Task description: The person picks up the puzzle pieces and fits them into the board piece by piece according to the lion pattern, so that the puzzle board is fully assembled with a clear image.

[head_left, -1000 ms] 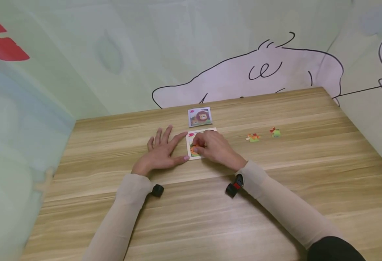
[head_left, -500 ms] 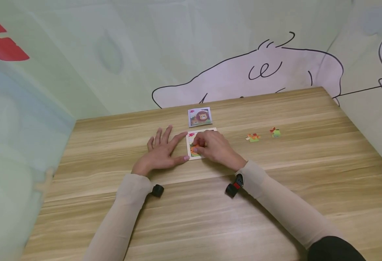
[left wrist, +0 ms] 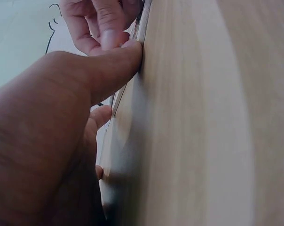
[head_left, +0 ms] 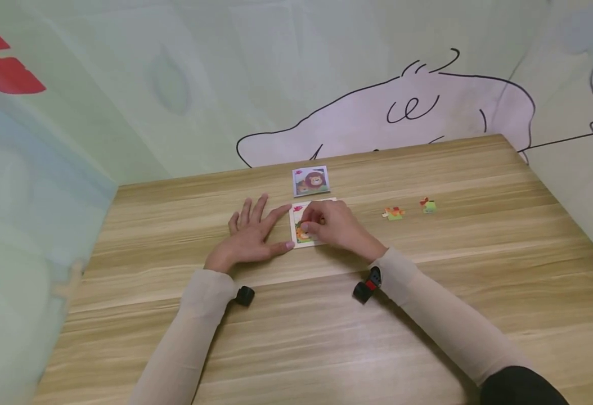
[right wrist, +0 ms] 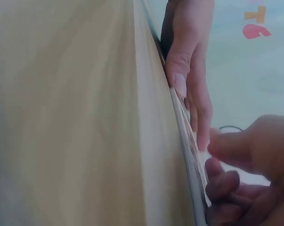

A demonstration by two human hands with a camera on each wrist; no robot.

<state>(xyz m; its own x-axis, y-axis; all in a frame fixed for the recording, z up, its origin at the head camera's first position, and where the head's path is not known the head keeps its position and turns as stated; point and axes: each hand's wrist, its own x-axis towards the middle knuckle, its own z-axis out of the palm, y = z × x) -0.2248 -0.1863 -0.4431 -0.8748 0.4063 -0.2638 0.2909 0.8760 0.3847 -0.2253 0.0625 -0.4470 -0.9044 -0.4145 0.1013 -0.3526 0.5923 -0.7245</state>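
Observation:
On the table, a jigsaw puzzle (head_left: 300, 239) in a white-edged tray shows a lion picture, partly covered by my right hand. My left hand (head_left: 250, 239) lies spread at its left side, with thumb and forefinger touching the tray's edge. Over the middle of the puzzle, my right hand (head_left: 338, 226) has its thumb and forefinger together, pinching a small puzzle piece, mostly hidden by the fingers. In the left wrist view the right hand's fingertips (left wrist: 110, 38) appear just beyond my left thumb. The right wrist view shows the right hand's curled fingers (right wrist: 222, 183) low against the tray.
A lion picture card (head_left: 311, 181) lies just behind the puzzle. Two loose puzzle pieces rest to the right, one orange and green piece (head_left: 394, 214) and one red and green piece (head_left: 428, 205). A printed cloth backdrop (head_left: 200, 84) rises behind the wooden table (head_left: 286, 337).
My right hand has shifted slightly to the right and lifted a little, uncovering a bit more of the puzzle's lower left. The left hand has stayed still.

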